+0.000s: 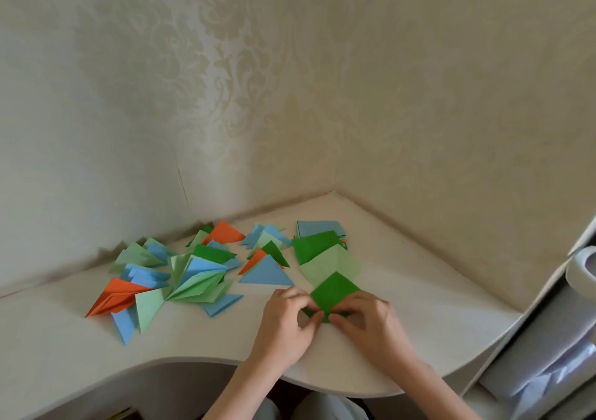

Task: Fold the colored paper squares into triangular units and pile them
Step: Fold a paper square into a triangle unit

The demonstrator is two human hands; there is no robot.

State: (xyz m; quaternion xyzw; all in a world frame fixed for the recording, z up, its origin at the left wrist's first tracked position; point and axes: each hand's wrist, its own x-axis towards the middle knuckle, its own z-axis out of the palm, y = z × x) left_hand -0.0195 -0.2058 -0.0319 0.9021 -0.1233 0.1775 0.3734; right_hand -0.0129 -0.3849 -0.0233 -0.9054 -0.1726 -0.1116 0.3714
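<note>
A dark green paper square lies on the white desk with one corner pointing away from me. My left hand and my right hand pinch its near corner from either side. Just behind it lie a light green square, another dark green one and a stack of blue squares. Folded triangular units in blue, light green, dark green and orange lie scattered to the left. A flat blue triangle sits between that scatter and the squares.
The desk fits into a corner with patterned walls behind and to the right. Its front edge curves inward near my body. A grey-white cabinet with a handle stands at the right edge.
</note>
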